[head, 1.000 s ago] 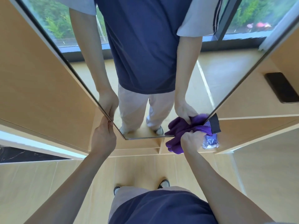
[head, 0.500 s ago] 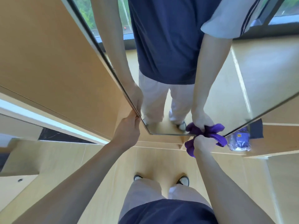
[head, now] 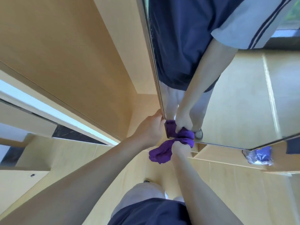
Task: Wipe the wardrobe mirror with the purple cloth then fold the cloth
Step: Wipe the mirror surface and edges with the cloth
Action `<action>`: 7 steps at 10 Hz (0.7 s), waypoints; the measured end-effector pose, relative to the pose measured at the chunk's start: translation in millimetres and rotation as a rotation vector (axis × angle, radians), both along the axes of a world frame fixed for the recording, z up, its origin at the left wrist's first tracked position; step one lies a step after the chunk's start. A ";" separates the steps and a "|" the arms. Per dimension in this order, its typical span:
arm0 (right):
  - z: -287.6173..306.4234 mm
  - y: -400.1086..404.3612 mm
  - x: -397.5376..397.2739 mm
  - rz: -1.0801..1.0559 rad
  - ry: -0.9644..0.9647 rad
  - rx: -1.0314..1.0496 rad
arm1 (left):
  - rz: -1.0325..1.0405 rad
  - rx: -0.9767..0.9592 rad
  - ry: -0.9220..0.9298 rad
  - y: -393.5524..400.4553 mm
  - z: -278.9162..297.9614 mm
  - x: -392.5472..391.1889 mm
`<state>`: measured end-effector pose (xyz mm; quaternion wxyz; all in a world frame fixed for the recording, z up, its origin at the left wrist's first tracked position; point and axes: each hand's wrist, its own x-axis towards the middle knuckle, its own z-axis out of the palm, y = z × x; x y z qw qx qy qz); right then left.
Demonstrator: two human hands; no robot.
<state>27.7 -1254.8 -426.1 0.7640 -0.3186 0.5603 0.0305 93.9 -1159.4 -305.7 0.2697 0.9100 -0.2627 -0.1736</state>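
The right hand (head: 180, 147), fisted on the purple cloth (head: 162, 152), has swept to the mirror (head: 243, 103)'s bottom-left corner, where the left hand (head: 150, 131) grips its edge; wiping nears done.

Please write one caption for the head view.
Right hand wipes mirror bottom with purple cloth; left hand grips its edge.

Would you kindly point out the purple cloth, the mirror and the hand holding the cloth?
purple cloth (head: 159, 154): head view, hanging bunch below the fist.
mirror (head: 240, 101): head view, bare glass reflecting the floor.
right hand (head: 181, 147): head view, back of the fist.
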 end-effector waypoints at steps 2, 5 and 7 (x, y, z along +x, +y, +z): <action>0.5 32.3 12.6 0.013 0.029 -0.035 | -0.089 0.025 -0.024 3.6 0.0 7.9; 0.6 5.4 2.9 0.070 -0.055 -0.100 | -0.149 0.104 0.089 0.5 15.0 16.6; 51.6 -3.0 6.7 0.057 -0.242 -0.129 | -0.136 0.095 0.096 -3.9 14.1 25.2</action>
